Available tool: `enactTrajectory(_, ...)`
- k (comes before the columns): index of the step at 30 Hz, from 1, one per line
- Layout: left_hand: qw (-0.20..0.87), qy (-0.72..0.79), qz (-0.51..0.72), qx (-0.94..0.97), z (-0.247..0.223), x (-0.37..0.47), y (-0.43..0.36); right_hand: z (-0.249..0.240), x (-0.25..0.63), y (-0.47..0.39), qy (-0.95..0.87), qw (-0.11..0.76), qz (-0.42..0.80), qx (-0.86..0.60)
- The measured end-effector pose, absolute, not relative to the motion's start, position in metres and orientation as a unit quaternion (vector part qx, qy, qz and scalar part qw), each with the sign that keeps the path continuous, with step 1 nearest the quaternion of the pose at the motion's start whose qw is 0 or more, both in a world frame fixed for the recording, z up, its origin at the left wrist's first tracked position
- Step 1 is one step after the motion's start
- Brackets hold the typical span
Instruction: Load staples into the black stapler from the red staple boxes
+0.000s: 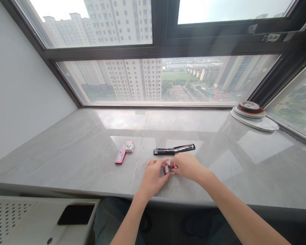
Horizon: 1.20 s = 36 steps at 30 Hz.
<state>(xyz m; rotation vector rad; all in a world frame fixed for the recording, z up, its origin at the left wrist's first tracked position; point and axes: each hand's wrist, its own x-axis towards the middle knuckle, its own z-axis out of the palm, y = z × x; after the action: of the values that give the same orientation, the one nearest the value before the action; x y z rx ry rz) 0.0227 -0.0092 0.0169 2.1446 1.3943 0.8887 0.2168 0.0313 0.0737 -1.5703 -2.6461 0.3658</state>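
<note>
A small red-and-white staple box point(166, 169) lies on the grey stone ledge in front of me. My left hand point(154, 175) steadies it, with the forefinger and thumb at its two long sides. From the right, the bent fingers of my right hand point(185, 165) reach down into the box; what they pinch is hidden. A red-and-white end of the box shows beside those fingers. Just beyond my hands lies a black stapler point(164, 151), its top swung open and its metal magazine showing. Off to the left, a white box point(130, 146) rests against a longer pink-and-white box point(120, 156).
Several stacked plates or round mats point(255, 124) sit in the far right corner below the dark window frame point(155, 52). A white perforated cabinet or chair-like piece point(22, 217) with a black phone-shaped panel point(76, 214) stands below the ledge's front edge at left.
</note>
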Motion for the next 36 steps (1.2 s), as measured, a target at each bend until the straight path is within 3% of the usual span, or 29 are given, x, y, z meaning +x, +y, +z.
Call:
enactTrajectory(12,0.238,0.497,0.334,0.765,0.018,0.023,-0.010,0.050,0.264,0.006,-0.746,0.272,0.307,-0.525)
enactTrajectory(19,0.232,0.518,0.357,0.742,0.018,0.021,-0.010,0.037,0.288,-0.003,-0.726,0.243,0.270,-0.584)
enactTrajectory(30,0.289,0.529,0.327,0.728,0.024,0.023,-0.009,0.041,0.265,-0.006,-0.764,0.219,0.267,-0.545)
enactTrajectory(36,0.269,0.540,0.300,0.739,0.029,0.023,-0.008,0.041,0.259,-0.007,-0.766,0.226,0.277,-0.534)
